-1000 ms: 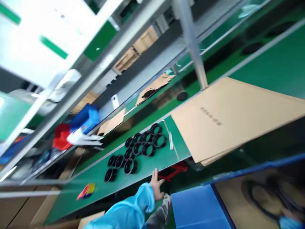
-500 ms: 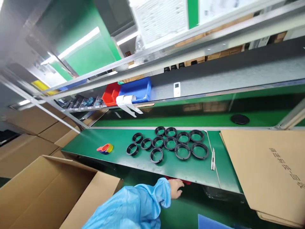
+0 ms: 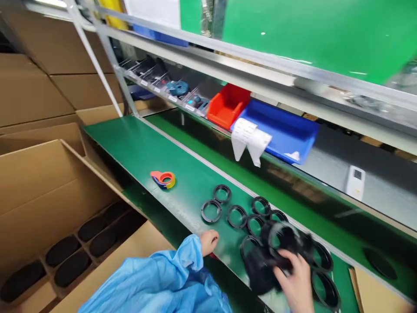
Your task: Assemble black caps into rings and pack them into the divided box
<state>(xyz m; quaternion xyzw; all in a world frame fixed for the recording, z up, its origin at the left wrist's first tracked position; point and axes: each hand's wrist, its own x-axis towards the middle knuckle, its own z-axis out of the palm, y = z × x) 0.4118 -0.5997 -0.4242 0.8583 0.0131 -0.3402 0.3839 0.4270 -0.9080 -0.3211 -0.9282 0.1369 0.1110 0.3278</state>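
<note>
My right hand (image 3: 295, 280) is at the bottom right, fingers wrapped round a blurred stack of black plastic rings (image 3: 276, 252) just above the green bench (image 3: 146, 148). Several more black rings (image 3: 228, 208) lie flat on the bench beside it. My left hand (image 3: 208, 241), in a light blue sleeve, rests curled at the bench's near edge, close to a ring (image 3: 211, 211); I cannot make out whether it holds anything.
A red and yellow tape dispenser (image 3: 163, 178) lies further left on the bench. An open cardboard box (image 3: 39, 182) with black parts in dividers stands at the left. Red (image 3: 228, 104) and blue (image 3: 280, 132) bins sit on the shelf behind, with a white remote (image 3: 355, 182).
The view has swung left and down. My right hand has come into view holding black rings over the bench. My left hand stays at the bench's near edge.
</note>
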